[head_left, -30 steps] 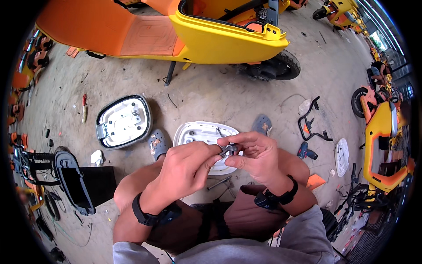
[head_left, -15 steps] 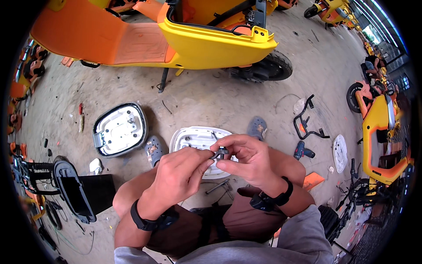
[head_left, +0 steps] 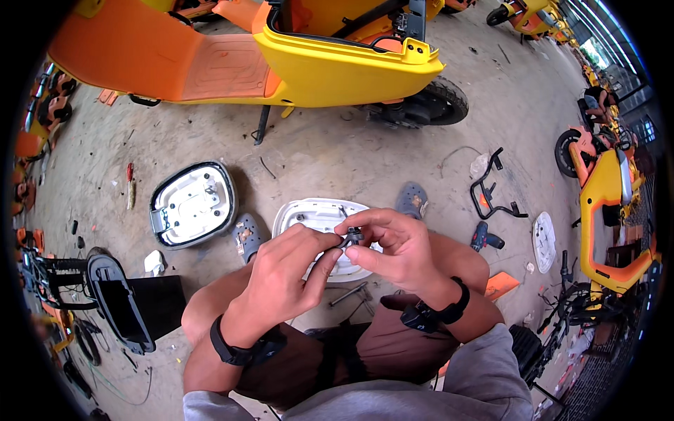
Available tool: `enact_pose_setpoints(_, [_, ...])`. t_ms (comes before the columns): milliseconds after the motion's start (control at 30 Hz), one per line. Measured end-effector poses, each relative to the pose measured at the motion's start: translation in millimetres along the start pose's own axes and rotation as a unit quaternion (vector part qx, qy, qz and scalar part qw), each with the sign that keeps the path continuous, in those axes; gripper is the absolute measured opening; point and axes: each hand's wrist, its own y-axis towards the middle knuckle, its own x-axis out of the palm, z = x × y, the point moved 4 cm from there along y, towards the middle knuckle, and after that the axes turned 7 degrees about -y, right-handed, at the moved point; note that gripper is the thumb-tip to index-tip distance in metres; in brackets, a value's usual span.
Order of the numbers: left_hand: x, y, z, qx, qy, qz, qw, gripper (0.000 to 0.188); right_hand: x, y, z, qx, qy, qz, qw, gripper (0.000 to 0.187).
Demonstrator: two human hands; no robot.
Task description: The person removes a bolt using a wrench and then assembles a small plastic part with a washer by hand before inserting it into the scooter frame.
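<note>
Between my two hands is a small dark cylindrical metal part [head_left: 353, 235], held above a white plastic shell [head_left: 289, 214] on the floor. My right hand [head_left: 397, 247] grips the part between thumb and fingers. From the other side, my left hand [head_left: 286, 265] pinches a flat grey piece at it; I cannot tell whether this is a lever of the same part. Both hands hide much of the shell's inner side. To the left lies a second white shell [head_left: 179, 219] with a black rim and metal fittings inside.
A yellow and orange scooter [head_left: 337, 74] stands ahead on its kickstand [head_left: 260, 128]. At the right lie a cordless drill [head_left: 486, 238], a black tubular frame [head_left: 479, 193] and a white oval panel [head_left: 543, 242]. A black bin-like box [head_left: 158, 309] is at the left. Below the shell lies a metal tool [head_left: 349, 295].
Both hands stay nearly in place, with the fingers shifting slightly around the dark part. It looks a little turned, and the flat grey piece shows more clearly.
</note>
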Motion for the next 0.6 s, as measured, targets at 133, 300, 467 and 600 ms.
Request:
enact_pose_setpoints(133, [-2.2, -2.1, 1.4, 0.005, 0.014, 0.01, 1.0, 0.017, 2.5, 0.7, -1.1, -0.002, 0.002, 0.003, 1.0, 0.036])
enact_pose_setpoints(300, [-3.0, 0.0, -2.6, -0.003, 0.017, 0.011, 1.0, 0.024, 1.1, 3.2, 1.7, -0.024, -0.004, 0.014, 1.0, 0.036])
enact_pose_setpoints(467, [-4.2, -1.7, -3.2, 0.009, 0.024, 0.019, 0.999, 0.026, 3.8, 4.1, -0.2, -0.04, -0.007, 0.003, 0.999, 0.038])
enact_pose_setpoints(600, [-4.5, -0.8, -4.5, 0.003, 0.03, 0.024, 0.999, 0.026, 2.0, 2.9, 0.5, -0.048, -0.006, -0.004, 0.999, 0.039])
